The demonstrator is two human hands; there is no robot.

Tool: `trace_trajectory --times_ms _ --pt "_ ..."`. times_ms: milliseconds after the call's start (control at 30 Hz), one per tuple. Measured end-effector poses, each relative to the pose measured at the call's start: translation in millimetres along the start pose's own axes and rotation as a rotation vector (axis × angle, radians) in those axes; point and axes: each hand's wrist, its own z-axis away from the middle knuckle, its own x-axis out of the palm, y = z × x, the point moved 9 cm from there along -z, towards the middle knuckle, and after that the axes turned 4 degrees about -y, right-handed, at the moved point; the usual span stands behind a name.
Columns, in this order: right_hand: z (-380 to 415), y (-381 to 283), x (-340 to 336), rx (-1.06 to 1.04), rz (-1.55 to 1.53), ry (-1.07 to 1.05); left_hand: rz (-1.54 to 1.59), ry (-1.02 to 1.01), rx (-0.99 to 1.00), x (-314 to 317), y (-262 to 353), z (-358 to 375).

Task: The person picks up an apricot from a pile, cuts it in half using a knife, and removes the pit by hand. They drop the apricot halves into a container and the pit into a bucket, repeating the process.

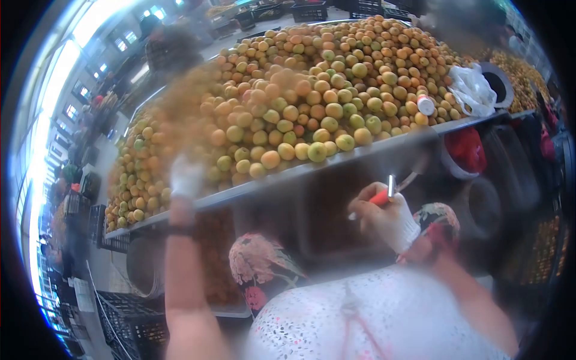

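A large heap of orange and greenish apricots (330,111) covers the metal-edged table in front of me. My left hand (187,177), in a white glove, reaches over the table's near edge against the apricots; its fingers are lost in blur. Lower and to the right, my right hand (384,216) is closed around a small tool with a red handle (380,198) and a bright metal end. It wears a white glove that leaves the fingertips bare, and it hovers above my lap, in front of the table edge.
On the heap's right lie a white bottle (425,105), a clear plastic bag (474,90) and a grey ring-shaped object (498,84). Below the table edge stands a tub with red cloth-like material (467,150). Black crates (129,309) are at lower left. Another person (165,48) is across the table.
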Motion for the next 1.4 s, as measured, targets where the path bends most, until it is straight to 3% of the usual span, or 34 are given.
trace_trajectory --times_ms 67,100,133,233,300,367,433,500,567,633,667,700,733,767,800,833,867,1000,1067,1333,1400 --pt "-9.2 7.8 -4.3 -0.022 -0.030 0.011 -0.173 -0.110 -0.126 36.1 25.3 -36.0" --pt "-13.4 11.6 -9.2 -0.042 -0.072 0.037 -0.072 0.019 -0.049 66.6 6.8 -61.0" --pt "-16.3 15.9 -9.1 -0.033 -0.050 0.011 -0.071 -0.198 -0.235 78.8 13.7 -68.2" --pt "-22.7 7.7 -18.8 -0.204 0.138 0.064 -0.246 -0.036 -0.134 96.3 17.6 -88.4" --pt "-25.4 -0.3 -11.5 -0.262 0.167 0.035 -0.166 -0.013 -0.278 88.2 10.8 -90.7" --pt "-28.9 9.6 -3.7 -0.226 0.139 -0.013 -0.073 0.072 -0.270 77.0 9.3 -78.9" --pt "-30.6 11.7 -2.9 -0.191 0.080 -0.014 0.319 0.311 -0.123 61.4 8.9 -58.0" --pt "-29.6 11.3 8.2 -0.135 0.059 -0.045 1.414 0.170 -0.195 52.5 30.6 -13.9" --pt "-26.6 -1.5 19.1 -0.227 0.157 -0.048 2.018 0.128 -0.122 42.7 64.5 30.5" --pt "-18.6 -9.1 38.4 -0.367 -0.005 -0.202 2.091 0.017 -0.112 43.5 91.4 71.0" --pt "-14.5 -8.7 45.3 -0.218 0.053 -0.224 2.161 -0.120 -0.108 50.8 113.0 89.3" --pt "-11.5 -10.0 54.1 -0.207 -0.074 -0.310 2.226 -0.278 -0.098 56.2 138.2 106.6" --pt "-2.1 -14.9 56.2 -0.080 -0.080 -0.084 2.181 -0.337 -0.095 52.1 156.7 121.8" --pt "3.0 -21.4 58.5 -0.269 -0.074 -0.181 2.133 -0.395 -0.086 43.4 172.3 134.3" --pt "8.7 -18.0 64.9 -0.163 -0.203 -0.237 2.129 -0.488 -0.045 35.7 190.0 142.6" --pt "17.8 -31.2 73.0 -0.290 -0.191 -0.276 2.027 -0.496 -0.050 29.9 199.2 147.1" --pt "26.9 -43.5 77.9 -0.398 -0.038 -0.288 1.991 -0.478 -0.013 21.6 206.8 149.5" --pt "45.3 -62.5 77.8 -0.488 0.142 -0.265 1.868 -0.454 0.138 7.5 216.6 156.7" --pt "53.6 -67.1 74.0 -0.623 0.218 -0.219 1.898 -0.462 0.099 4.9 224.9 166.7" --pt "66.9 -71.9 63.7 -0.678 0.476 -0.095 1.799 -0.478 0.089 -1.5 248.3 171.5" --pt "67.9 -70.6 62.6 -0.692 0.571 -0.089 1.588 -0.325 0.142 2.9 245.3 168.4"
